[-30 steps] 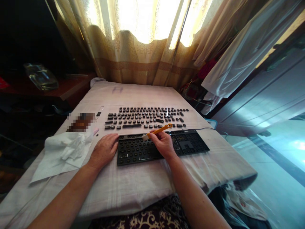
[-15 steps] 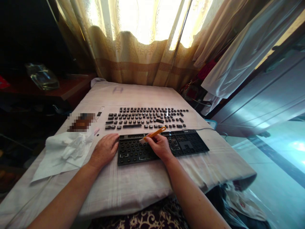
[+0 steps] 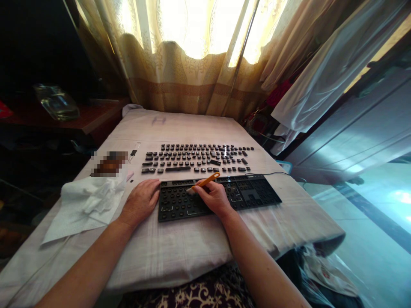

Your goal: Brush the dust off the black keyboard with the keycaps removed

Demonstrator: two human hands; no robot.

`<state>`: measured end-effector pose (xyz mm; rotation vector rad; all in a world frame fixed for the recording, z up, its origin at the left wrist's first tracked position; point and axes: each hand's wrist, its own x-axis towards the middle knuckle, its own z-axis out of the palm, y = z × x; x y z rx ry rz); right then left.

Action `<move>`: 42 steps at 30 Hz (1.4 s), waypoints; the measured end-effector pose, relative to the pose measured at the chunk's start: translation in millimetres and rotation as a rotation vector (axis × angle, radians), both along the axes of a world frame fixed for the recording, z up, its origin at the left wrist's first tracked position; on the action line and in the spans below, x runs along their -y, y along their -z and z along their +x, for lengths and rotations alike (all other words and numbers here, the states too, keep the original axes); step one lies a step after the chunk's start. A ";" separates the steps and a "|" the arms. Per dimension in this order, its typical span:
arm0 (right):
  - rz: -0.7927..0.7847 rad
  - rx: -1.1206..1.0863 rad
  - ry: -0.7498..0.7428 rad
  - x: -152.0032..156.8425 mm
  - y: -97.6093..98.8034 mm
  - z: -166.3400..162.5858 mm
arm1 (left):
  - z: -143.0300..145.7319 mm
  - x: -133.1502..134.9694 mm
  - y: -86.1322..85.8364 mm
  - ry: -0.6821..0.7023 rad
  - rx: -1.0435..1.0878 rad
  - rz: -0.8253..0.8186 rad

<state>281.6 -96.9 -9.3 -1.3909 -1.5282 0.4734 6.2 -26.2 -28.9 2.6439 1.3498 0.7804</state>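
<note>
A black keyboard (image 3: 253,194) without its keycaps lies on the cloth-covered table in front of me. My left hand (image 3: 141,200) grips its left edge, fingers bent against the corner and thumb along the side. Pinched in my right hand (image 3: 215,197) is a small brush (image 3: 205,182) with an orange handle. The brush's pale bristles touch the upper left part of the keyboard, among the bare key posts. Behind the keyboard, loose black keycaps (image 3: 178,169) are laid out in several rows.
White paper tissues (image 3: 83,209) lie left of my left hand, beside a blurred-out item (image 3: 111,164). A small black piece (image 3: 133,152) sits near it. The keyboard's cable (image 3: 272,173) runs right. The tablecloth (image 3: 289,239) drapes over the near edge; curtains (image 3: 192,85) hang behind.
The brush has shifted slightly left and down over the keyboard, its handle tilting lower. My left hand stays at the keyboard's left edge.
</note>
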 end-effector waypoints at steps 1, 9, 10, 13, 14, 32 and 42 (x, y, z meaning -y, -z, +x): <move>0.003 0.003 -0.002 0.0 0.2 0.3 | -0.2 -0.3 0.6 -0.002 0.001 0.001; -0.011 -0.051 -0.030 -0.4 3.1 -0.4 | -0.8 -0.8 0.5 0.003 -0.002 0.004; -0.015 -0.072 -0.033 -0.7 3.6 -0.6 | -0.8 -0.8 0.2 0.003 0.001 0.002; -0.019 -0.121 -0.028 -1.7 4.8 -0.9 | -0.9 -0.5 0.1 0.001 0.007 -0.007; -0.015 -0.127 -0.022 -2.0 4.8 -0.8 | -0.9 -0.4 0.2 -0.001 0.007 -0.008; -0.009 -0.006 -0.060 -0.1 1.6 1.0 | -1.2 -1.4 2.3 0.001 0.006 -0.005; -0.046 -0.195 -0.042 -4.0 6.9 -0.2 | -0.4 0.3 -1.1 -0.005 0.005 -0.019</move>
